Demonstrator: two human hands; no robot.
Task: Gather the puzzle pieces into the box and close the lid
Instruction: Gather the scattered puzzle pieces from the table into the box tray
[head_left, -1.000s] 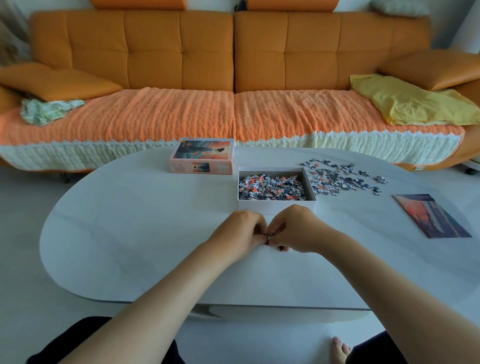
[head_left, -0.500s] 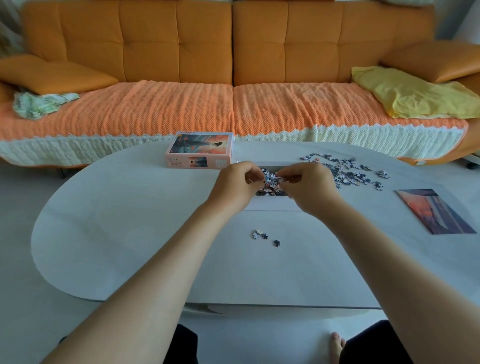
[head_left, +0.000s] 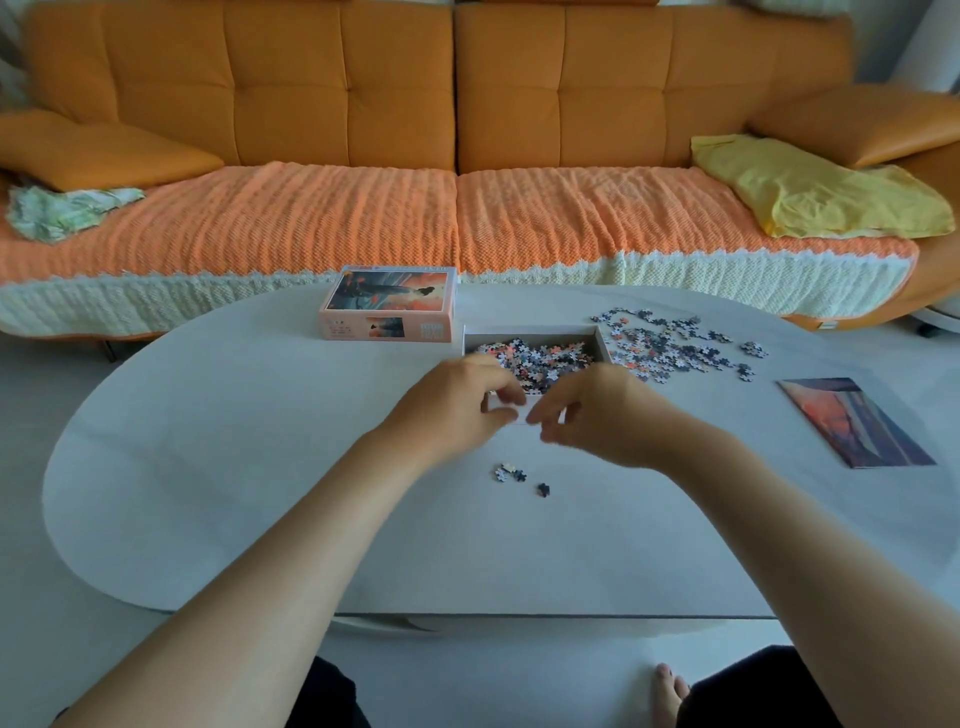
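Puzzle pieces (head_left: 540, 358) fill the open box (head_left: 530, 332) at mid-table. A pile (head_left: 675, 348) lies just right of it, and a few loose pieces (head_left: 509, 472) lie near my wrists. A careless forearm may sweep those off the table (head_left: 260, 467). My left hand (head_left: 457, 410) and right hand (head_left: 597, 421) hover over the box's front wall, fingers (head_left: 556, 415) loosely parted, holding nothing visible.

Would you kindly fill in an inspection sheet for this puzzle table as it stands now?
Surface: white oval table.
Job's things: open box partly filled with pieces; lid left of it, picture up; loose pile right of the box; few stray pieces near the hands.
Clutter: picture card on the table's right.
Grippers: left hand and right hand at the box's near edge, blurred; any hold unclear.
Cables: nothing seen.
Surroundings: orange sofa behind, yellow cloth on it; bare foot on floor.
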